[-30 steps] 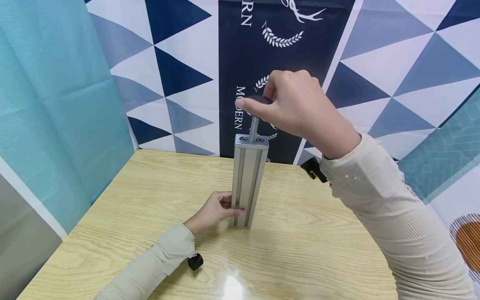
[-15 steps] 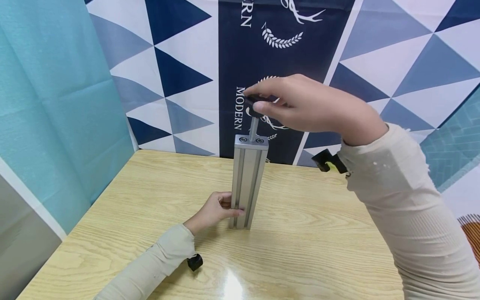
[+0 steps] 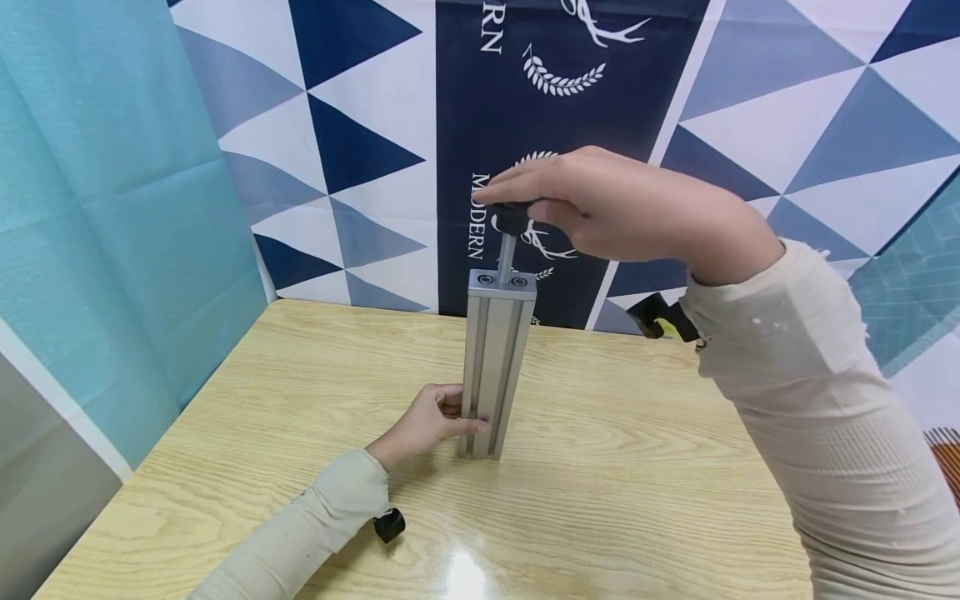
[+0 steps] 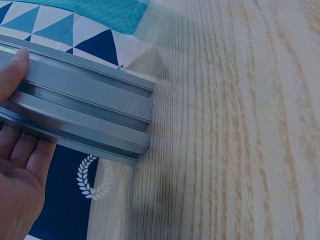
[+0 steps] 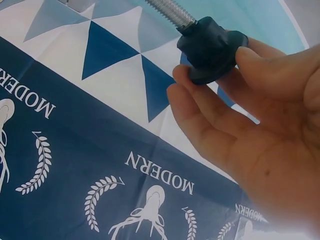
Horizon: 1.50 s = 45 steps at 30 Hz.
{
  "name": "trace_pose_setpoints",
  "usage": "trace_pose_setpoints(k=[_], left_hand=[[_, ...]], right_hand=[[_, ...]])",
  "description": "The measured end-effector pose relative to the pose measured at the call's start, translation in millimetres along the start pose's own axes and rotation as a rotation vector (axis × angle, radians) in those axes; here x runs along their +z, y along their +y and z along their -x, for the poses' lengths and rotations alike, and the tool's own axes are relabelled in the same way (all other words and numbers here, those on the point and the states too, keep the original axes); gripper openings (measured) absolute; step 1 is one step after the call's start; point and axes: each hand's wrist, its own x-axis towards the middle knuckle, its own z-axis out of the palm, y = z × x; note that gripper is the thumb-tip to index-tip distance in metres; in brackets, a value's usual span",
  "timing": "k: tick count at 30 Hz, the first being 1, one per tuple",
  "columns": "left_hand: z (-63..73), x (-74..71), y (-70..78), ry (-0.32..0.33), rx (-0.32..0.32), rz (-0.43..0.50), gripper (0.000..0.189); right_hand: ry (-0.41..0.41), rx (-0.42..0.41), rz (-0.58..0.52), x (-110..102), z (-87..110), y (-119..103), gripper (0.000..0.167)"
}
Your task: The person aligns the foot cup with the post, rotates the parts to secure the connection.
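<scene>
An aluminium extrusion profile [image 3: 495,358] stands upright on the wooden table. My left hand [image 3: 423,421] grips it near its base, thumb across the front groove. In the left wrist view, the profile [image 4: 80,95] shows its grooved faces and lower end, with the fingers curled behind. From its top end plate rises a threaded rod [image 5: 172,14] capped by a black levelling foot [image 5: 207,52]. My right hand [image 3: 622,204] pinches the round base of this foot from above. In the right wrist view, the thumb is at one side of the rim and fingertips at the other.
Two bolts [image 3: 519,282] sit in the end plate beside the rod. The wooden table [image 3: 637,467] ends at a patterned backdrop [image 3: 360,167] behind and a teal cloth [image 3: 112,208] on the left. A black wrist mount [image 3: 390,525] hangs under the left cuff.
My right hand has shifted rightward and turned around the levelling foot, its fingers now extending flatter over the base. The left hand and profile have stayed put.
</scene>
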Motion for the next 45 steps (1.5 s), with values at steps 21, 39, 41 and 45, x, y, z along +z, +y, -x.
trace_pose_setpoints(k=[21,39,41,45], left_hand=[[-0.1,0.1,0.5,0.001,0.015,0.005,0.046],[0.2,-0.3,-0.7,-0.009,0.008,0.017,0.047],[0.2,-0.2,-0.3,-0.006,0.007,0.014,0.047],[-0.2,-0.2,0.4,-0.003,0.002,0.014,0.047]], right_hand=[[0.345,0.495,0.024,18.8,-13.0,-23.1,0.058],[0.074,0.292,-0.014,3.3,-1.5,-18.1,0.054],[0.005,0.184,-0.005,0.4,0.2,-13.5,0.050],[-0.080,0.053,0.042,-3.6,2.1,-7.1,0.050]])
